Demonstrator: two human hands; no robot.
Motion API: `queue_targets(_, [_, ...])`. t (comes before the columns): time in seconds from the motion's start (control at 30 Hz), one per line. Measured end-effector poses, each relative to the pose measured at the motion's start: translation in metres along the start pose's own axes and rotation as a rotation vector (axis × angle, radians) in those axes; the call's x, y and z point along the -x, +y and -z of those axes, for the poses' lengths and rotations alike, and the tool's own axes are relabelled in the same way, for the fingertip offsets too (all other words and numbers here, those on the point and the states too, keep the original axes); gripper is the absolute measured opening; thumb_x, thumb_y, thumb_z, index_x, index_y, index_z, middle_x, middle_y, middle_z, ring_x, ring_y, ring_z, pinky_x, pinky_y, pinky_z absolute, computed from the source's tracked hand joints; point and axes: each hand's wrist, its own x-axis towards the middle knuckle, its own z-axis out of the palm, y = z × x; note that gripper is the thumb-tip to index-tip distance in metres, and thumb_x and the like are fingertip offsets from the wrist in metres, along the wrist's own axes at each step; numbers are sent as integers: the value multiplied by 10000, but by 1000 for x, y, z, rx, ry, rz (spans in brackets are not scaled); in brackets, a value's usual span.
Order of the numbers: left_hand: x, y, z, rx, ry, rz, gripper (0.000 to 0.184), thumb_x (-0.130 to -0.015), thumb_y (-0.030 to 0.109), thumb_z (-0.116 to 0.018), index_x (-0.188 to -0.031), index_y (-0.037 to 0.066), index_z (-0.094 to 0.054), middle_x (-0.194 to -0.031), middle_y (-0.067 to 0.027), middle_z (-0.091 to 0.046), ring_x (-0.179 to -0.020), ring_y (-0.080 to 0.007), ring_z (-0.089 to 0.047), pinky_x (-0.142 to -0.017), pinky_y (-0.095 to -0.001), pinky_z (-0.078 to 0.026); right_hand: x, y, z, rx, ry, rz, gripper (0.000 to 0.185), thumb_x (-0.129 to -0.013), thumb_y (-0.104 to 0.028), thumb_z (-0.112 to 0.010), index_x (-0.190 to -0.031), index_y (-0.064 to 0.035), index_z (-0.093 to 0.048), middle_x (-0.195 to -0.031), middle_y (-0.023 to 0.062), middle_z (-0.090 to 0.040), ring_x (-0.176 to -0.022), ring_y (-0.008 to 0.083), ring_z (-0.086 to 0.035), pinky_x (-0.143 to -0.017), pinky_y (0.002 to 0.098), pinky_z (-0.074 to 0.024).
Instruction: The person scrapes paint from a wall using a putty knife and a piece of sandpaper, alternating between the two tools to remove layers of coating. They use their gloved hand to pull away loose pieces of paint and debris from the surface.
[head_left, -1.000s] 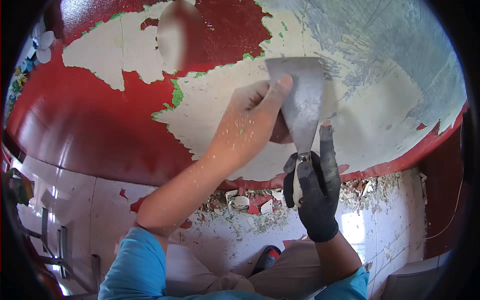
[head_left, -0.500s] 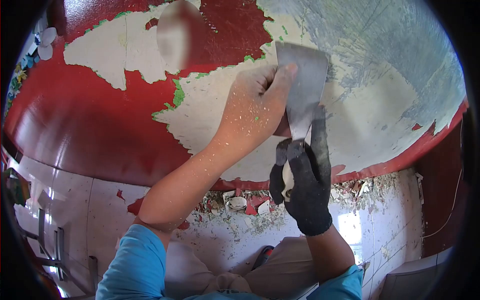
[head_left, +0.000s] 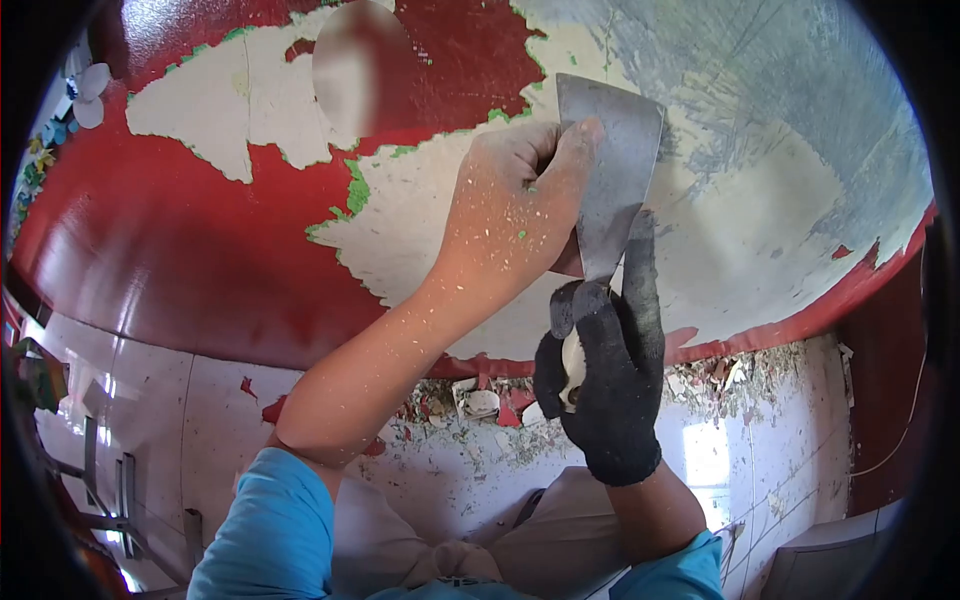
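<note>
A wide-bladed paint scraper (head_left: 622, 160) is held upright in front of me, its broad edge pointing away. My right hand (head_left: 612, 390), in a black glove, is closed round its pale handle, with one finger stretched along the blade's neck. My left hand (head_left: 520, 190) is bare and dusted with pale flecks. Its thumb presses on the blade's left side, while the other fingers are mostly hidden behind the metal. Beyond both hands lies a curved red surface (head_left: 230, 240) with large pale stripped patches (head_left: 420, 220) edged in green; whether the blade touches it I cannot tell.
Paint chips and flakes (head_left: 510, 405) lie along the base of the curved surface on the light tiled floor (head_left: 240, 420). Dark metal legs (head_left: 125, 500) stand at the lower left. A thin cable (head_left: 905, 430) hangs at the right, above a grey object (head_left: 830, 560).
The scraper's blade has shifted slightly up and right, with my left thumb still on it. My right hand has moved slightly down and keeps its grip on the handle.
</note>
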Motion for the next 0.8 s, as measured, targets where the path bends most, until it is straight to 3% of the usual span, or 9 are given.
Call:
queue_targets(0.13, [-7, 0, -1, 20, 17, -26, 398, -923, 235, -512, -622, -25, -490, -471, -14, -455, -403, -73, -476, -382, -258, -365, -13, 0, 8, 11, -43, -9, 654, -943, -77, -445, -1470, -109, -60, -798, 72, -524, -468, 98, -462, -338, 207, -371])
queue_targets(0.2, [-7, -7, 0, -105, 74, -148, 399, -913, 242, -526, -619, -25, -485, -466, -15, -434, -423, -74, -416, -410, -280, -330, -6, -3, 2, 3, -83, 70, 652, -943, -78, -446, -1470, -110, -63, -809, 73, -524, -468, 97, -459, -335, 209, -370])
queue_targets(0.27, [-8, -17, 5, -152, 73, -242, 398, -908, 250, -528, -626, -26, -476, -477, -14, -410, -474, -67, -367, -442, -297, -312, 1, 2, 3, -14, -36, -6, 641, -946, -84, -446, -1469, -104, -76, -812, 75, -523, -467, 92, -458, -331, 211, -367])
queue_targets(0.43, [-2, 6, 0, 54, 22, 113, 405, -913, 261, -525, -626, -22, -481, -495, -11, -434, -468, -63, -388, -447, -287, -333, -9, -4, 10, 24, -114, 57, 641, -937, -55, -429, -1470, -107, -77, -812, 67, -513, -474, 85, -451, -332, 210, -373])
queue_targets(0.57, [6, -14, 7, -85, 60, -92, 421, -920, 274, -520, -611, -13, -504, -486, -20, -480, -409, -76, -465, -398, -262, -367, 3, 13, 7, 116, -84, 81, 638, -938, -52, -427, -1471, -120, -83, -801, 56, -517, -506, 74, -455, -339, 200, -377])
queue_targets(0.63, [17, -7, 15, 36, -22, 185, 404, -920, 361, -536, -795, -17, -598, -551, -38, -550, -411, -81, -537, -348, -218, -441, 2, 11, 3, 90, -65, 37, 633, -938, -53, -428, -1469, -115, -90, -799, 54, -517, -507, 74, -457, -338, 199, -378])
queue_targets(0.67, [13, -10, 15, 37, -21, 190, 404, -920, 361, -536, -795, -17, -598, -551, -38, -550, -411, -81, -537, -348, -218, -441, 3, 10, 1, 68, -39, -20, 628, -938, -54, -430, -1467, -110, -96, -796, 52, -517, -508, 75, -459, -338, 199, -380])
queue_targets(0.73, [4, -16, 13, 9, 19, 27, 428, -930, 291, -511, -641, -22, -545, -496, -40, -512, -401, -96, -534, -364, -234, -425, 2, 8, 0, 51, -39, 21, 616, -939, -60, -438, -1462, -97, -115, -799, 56, -521, -502, 74, -459, -343, 196, -381])
queue_targets(0.8, [6, -12, 10, 58, 27, 60, 431, -931, 293, -512, -636, -20, -541, -496, -40, -511, -398, -96, -531, -361, -235, -420, 4, 3, -2, 83, -51, 14, 611, -941, -68, -448, -1458, -85, -124, -798, 59, -526, -498, 74, -463, -349, 196, -380])
